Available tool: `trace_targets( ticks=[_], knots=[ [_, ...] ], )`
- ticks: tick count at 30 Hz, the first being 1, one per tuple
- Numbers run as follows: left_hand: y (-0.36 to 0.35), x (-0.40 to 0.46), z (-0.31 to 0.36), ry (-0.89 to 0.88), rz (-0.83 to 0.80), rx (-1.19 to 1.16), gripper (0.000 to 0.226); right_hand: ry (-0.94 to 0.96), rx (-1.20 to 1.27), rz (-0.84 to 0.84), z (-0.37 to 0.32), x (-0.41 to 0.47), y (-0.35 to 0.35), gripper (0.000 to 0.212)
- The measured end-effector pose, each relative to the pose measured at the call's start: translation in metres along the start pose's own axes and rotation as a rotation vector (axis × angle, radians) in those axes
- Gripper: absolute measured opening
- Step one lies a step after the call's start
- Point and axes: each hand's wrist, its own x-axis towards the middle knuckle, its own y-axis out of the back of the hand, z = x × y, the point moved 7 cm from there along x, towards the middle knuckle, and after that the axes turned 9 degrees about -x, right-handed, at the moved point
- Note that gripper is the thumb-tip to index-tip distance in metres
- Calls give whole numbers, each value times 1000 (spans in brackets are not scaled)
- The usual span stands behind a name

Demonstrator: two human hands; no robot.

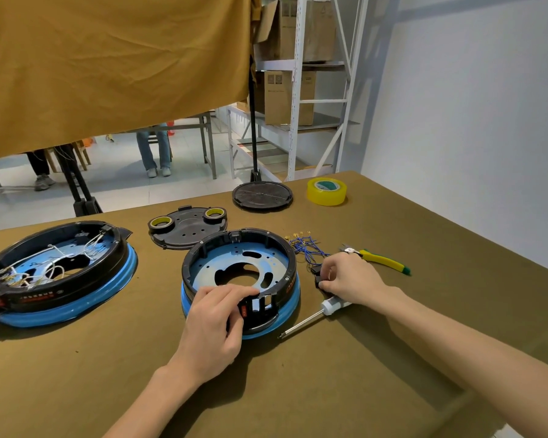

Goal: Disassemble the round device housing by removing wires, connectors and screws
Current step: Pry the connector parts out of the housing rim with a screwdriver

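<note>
L hand [214,314] pinches red switch [244,310] at housing [239,270] rim; R hand [350,278] grips black connector [317,281]. Risk: tab snaps if forced, housing slides w/o bracing.

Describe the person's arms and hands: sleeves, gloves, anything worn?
Both forearms are bare as far as the frame shows, with no sleeves in view. The left hand and right hand wear no gloves. No watch, wristband or ring is visible. Nails look short and unpainted.
</note>
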Motion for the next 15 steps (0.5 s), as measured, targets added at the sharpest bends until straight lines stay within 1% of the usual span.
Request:
trace_targets(
  ticks=[1,5,6,8,9,11,12,13,15],
  knots=[
    [0,0,0,-2,0,1,40,4,-2,-3,0,-1,1,8],
    [2,0,1,2,5,6,40,60,21,-27,4,-9,7,20],
    [2,0,2,1,4,8,40,99,69,-52,3,-13,7,24],
    [1,0,2,4,-4,5,40,200,181,-164,-2,-27,4,39],
    [1,0,2,7,-10,3,40,254,180,-213,-5,-36,3,47],
    [1,0,0,10,-21,1,41,372,37,-213,-11,-50,-2,58],
    [2,-1,-1,9,-26,2,41,419,-32,-180,-12,-55,-3,56],
    [2,-1,-1,6,-26,6,42,447,-57,-140,-13,-58,-3,49],
    [5,-2,-1,2,-5,19,41,480,-41,-66,-17,-65,-2,36]
  ],
)
